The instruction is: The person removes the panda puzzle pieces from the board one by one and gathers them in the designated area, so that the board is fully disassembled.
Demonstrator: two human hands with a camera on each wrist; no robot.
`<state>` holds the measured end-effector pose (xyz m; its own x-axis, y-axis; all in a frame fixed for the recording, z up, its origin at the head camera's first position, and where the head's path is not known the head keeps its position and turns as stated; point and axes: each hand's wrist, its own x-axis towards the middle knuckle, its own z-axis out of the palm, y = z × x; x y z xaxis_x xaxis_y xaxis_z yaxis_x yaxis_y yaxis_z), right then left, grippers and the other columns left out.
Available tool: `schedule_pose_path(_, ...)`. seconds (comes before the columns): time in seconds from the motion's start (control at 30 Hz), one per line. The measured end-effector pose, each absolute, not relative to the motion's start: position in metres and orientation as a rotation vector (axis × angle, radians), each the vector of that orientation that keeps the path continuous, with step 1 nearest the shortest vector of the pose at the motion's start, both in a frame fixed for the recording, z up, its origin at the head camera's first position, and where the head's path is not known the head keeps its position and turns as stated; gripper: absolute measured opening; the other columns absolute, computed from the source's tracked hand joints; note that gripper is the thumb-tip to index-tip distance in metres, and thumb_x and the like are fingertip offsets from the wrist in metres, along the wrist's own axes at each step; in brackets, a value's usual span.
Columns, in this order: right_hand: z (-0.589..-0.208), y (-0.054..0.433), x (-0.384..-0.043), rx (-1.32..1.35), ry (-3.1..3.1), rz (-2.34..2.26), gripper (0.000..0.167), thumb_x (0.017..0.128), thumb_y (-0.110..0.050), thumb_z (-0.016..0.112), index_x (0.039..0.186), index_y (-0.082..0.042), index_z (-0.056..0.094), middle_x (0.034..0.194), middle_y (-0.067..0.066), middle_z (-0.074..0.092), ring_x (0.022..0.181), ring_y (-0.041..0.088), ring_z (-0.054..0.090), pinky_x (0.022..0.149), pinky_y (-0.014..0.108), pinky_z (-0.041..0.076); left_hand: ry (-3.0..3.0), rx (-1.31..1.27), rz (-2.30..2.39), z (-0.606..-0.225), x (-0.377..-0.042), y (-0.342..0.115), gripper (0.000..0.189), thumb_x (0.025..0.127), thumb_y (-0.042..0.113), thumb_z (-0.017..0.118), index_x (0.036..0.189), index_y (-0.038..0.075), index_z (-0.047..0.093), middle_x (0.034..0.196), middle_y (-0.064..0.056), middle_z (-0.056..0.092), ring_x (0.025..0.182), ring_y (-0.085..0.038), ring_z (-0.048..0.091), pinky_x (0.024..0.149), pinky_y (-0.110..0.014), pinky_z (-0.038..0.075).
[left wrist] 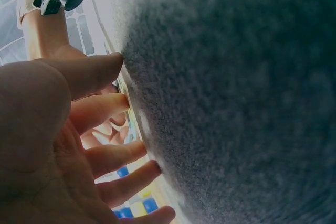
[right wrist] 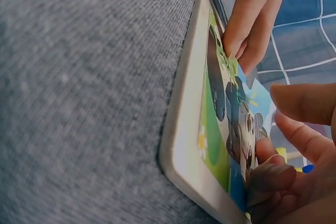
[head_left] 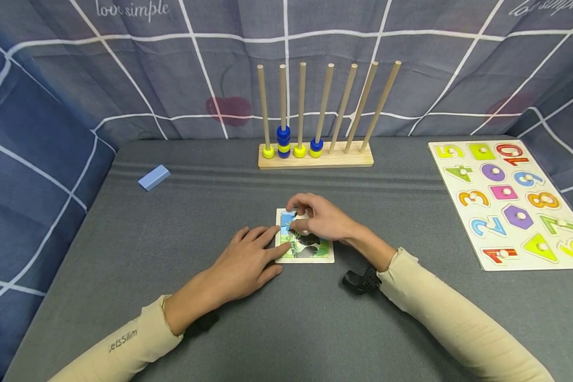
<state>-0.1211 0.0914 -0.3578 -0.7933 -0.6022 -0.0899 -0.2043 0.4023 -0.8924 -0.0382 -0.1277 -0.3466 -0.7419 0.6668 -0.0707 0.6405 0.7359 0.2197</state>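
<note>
A small framed jigsaw puzzle with a panda-like black-and-white figure lies flat on the table. My left hand rests beside it with fingers spread, fingertips touching its left edge. Over the puzzle's upper part, my right hand pinches a light-blue puzzle piece between thumb and index finger. That piece stands tilted up from the picture in the right wrist view. The other right fingers curl down close to the puzzle's surface. The left wrist view shows the left fingers along the puzzle's side, with the picture mostly hidden.
A wooden peg rack with yellow and blue beads stands behind the puzzle. On the right lies a board of numbers and shapes. A blue block sits at the far left. Dark patterned cloth hangs behind the table.
</note>
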Motion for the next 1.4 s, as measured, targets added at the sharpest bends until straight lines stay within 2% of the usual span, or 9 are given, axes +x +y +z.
schedule_pose_path(0.23,-0.3601,0.0917,-0.1187,-0.698,2.268,-1.388,0.014,0.09,-0.006,0.068,0.103,-0.002,0.065,0.098,0.011,0.054,0.076,0.022,0.043,0.07,0.034,0.038,2.788,1.051,0.277,-0.3464,-0.0379,-0.1272,0.045,0.097,0.037,0.063,0.139,0.02,0.06,0.149,-0.016,0.043,0.132,-0.036,0.042,0.105,-0.064,0.031)
schedule_pose_path(0.5,-0.3594,0.0912,-0.1186,-0.686,2.314,-1.322,0.038,0.091,-0.01,0.066,0.127,0.003,0.061,0.095,0.009,0.055,0.07,0.019,0.044,0.064,0.031,0.038,2.789,1.047,0.269,-0.3464,-0.0376,-0.1271,0.047,0.097,0.037,0.063,0.14,0.019,0.059,0.149,-0.016,0.043,0.133,-0.036,0.042,0.105,-0.063,0.031)
schedule_pose_path(0.97,-0.3632,0.0921,-0.1163,-0.739,2.299,-1.439,0.006,0.096,-0.008,0.063,0.101,-0.005,0.064,0.087,0.007,0.057,0.065,0.018,0.046,0.059,0.029,0.038,2.781,1.037,0.284,-0.3455,-0.038,-0.1273,0.048,0.097,0.037,0.063,0.141,0.018,0.058,0.15,-0.016,0.043,0.134,-0.036,0.041,0.105,-0.064,0.031)
schedule_pose_path(1.23,-0.3636,0.0911,-0.1162,-0.696,2.309,-1.454,0.004,0.097,-0.008,0.063,0.097,-0.007,0.067,0.083,0.006,0.058,0.063,0.018,0.047,0.058,0.028,0.039,2.798,1.012,0.255,-0.3455,-0.0384,-0.127,0.061,0.096,0.039,0.064,0.149,0.014,0.045,0.149,-0.014,0.044,0.134,-0.033,0.042,0.105,-0.063,0.032)
schedule_pose_path(1.4,-0.3649,0.0926,-0.1156,-0.67,2.286,-1.49,0.004,0.096,-0.007,0.064,0.097,-0.007,0.067,0.084,0.006,0.059,0.065,0.018,0.048,0.06,0.028,0.04,2.791,1.005,0.194,-0.3452,-0.0379,-0.1255,0.058,0.098,0.04,0.061,0.147,0.011,0.049,0.15,-0.014,0.042,0.135,-0.033,0.04,0.105,-0.063,0.031)
